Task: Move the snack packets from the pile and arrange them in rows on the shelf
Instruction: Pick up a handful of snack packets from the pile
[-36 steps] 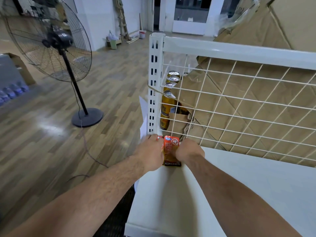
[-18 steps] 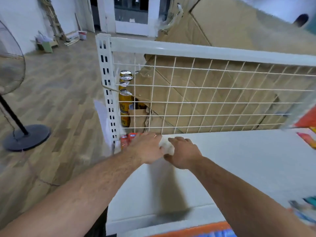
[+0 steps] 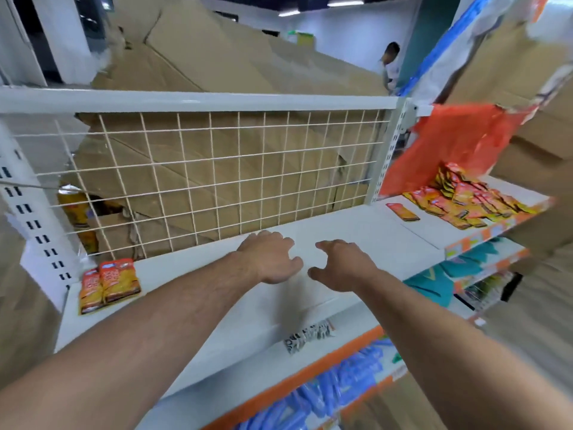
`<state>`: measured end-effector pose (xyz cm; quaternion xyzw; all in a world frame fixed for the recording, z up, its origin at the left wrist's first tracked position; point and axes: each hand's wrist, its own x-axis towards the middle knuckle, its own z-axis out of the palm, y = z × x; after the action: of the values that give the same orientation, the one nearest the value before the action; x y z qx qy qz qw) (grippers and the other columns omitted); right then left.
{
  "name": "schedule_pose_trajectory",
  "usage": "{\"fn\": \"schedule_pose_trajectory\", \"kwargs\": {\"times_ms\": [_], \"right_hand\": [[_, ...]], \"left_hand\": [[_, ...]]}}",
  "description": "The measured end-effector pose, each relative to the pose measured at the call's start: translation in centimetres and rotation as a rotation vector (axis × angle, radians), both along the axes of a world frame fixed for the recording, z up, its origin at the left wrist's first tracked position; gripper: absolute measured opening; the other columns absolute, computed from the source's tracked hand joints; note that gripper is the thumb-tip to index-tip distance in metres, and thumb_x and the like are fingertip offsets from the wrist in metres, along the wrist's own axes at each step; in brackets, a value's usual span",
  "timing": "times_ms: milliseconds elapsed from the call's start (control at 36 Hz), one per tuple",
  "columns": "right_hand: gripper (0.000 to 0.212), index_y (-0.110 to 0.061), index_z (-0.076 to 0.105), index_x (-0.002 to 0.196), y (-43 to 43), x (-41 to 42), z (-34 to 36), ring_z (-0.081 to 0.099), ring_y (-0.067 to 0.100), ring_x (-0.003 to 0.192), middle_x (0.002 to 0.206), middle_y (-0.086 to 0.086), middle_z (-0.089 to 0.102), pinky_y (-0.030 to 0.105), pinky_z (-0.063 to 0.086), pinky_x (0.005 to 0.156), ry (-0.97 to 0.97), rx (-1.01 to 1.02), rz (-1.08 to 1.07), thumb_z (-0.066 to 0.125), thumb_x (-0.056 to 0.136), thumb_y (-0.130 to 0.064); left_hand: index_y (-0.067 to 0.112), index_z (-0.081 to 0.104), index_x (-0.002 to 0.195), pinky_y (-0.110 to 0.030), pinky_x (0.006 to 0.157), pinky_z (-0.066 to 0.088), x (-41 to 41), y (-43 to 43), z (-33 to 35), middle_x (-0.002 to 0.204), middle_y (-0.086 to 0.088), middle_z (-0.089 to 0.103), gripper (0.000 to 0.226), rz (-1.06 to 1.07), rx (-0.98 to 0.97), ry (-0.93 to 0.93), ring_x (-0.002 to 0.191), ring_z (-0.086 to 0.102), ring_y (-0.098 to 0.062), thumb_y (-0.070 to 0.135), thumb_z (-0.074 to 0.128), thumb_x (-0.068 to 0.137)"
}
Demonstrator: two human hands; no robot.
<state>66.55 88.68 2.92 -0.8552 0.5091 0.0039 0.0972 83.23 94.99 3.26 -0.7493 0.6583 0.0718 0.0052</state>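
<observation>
**Hands off the packets, mid-shelf**

Both hands have left the far-left corner and moved right along the shelf [image 3: 356,225]. The left hand [image 3: 269,256] and right hand [image 3: 342,264] hover side by side above bare shelf, fingers loosely spread, holding nothing. Two placed packets [image 3: 108,284] lie touching each other at the far left, near the mesh back [image 3: 217,178]. The pile [image 3: 465,201] sits well apart at the far right, with one stray packet [image 3: 402,211] just left of it.
</observation>
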Motion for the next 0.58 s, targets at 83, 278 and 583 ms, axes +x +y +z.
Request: {"fn": "schedule_pose_trajectory", "kwargs": {"times_ms": [83,278,583], "right_hand": [[0.077,-0.032,0.034,0.153,-1.2,-4.2,0.6,0.04,0.03,0.137,0.153,0.0,0.042,0.041,0.042,0.108,-0.006,0.001,-0.007,0.061,0.087,-0.06],[0.076,-0.032,0.036,0.152,-5.8,-13.8,2.1,0.044,0.03,0.135,0.152,0.001,0.044,0.041,0.044,0.106,-0.016,-0.049,-0.029,0.062,0.086,-0.059],[0.074,-0.028,0.04,0.15,-13.4,-22.6,1.3,0.05,0.026,0.131,0.148,0.002,0.05,0.038,0.047,0.104,-0.039,-0.006,-0.121,0.062,0.085,-0.055]], "left_hand": [[0.028,0.033,0.152,-0.044,0.114,0.03,-4.1,-1.6,0.2,0.157,-0.001,0.035,0.065,-0.005,0.013,0.01,0.143,0.029,-0.026,0.058,0.028,0.094],[0.029,0.035,0.151,-0.045,0.114,0.031,-13.0,-6.5,0.7,0.156,-0.001,0.037,0.067,-0.009,-0.011,0.004,0.142,0.031,-0.027,0.06,0.027,0.093],[0.029,0.036,0.15,-0.043,0.11,0.034,-21.4,-15.4,0.3,0.155,-0.002,0.039,0.065,-0.109,0.019,-0.023,0.14,0.034,-0.028,0.06,0.029,0.093]]}}
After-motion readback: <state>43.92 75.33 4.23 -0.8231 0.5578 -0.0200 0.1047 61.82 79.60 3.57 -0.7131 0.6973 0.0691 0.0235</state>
